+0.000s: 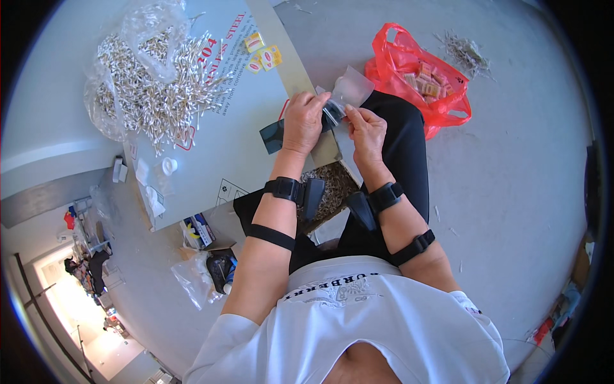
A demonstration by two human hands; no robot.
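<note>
Both my hands meet over the near right edge of the table. My left hand (303, 121) is closed, its fingers gripping one side of a small clear plastic packet (333, 112) with something dark in or behind it. My right hand (368, 133) pinches the packet's other side between thumb and fingertips. Just beyond the fingers, a translucent plastic sheet or bag (355, 88) spreads over the table edge and my leg. Under my left wrist lies a dark, see-through teal piece (272, 136), partly hidden by that hand. What the packet holds is too small to tell.
A heap of cotton swabs (160, 83) spills from clear plastic at the table's far left. Several yellow-and-white cards (263, 56) lie to its right. A red plastic bag (396, 48) of small packs stands right. Between my legs is a box of thin brownish pieces (332, 192).
</note>
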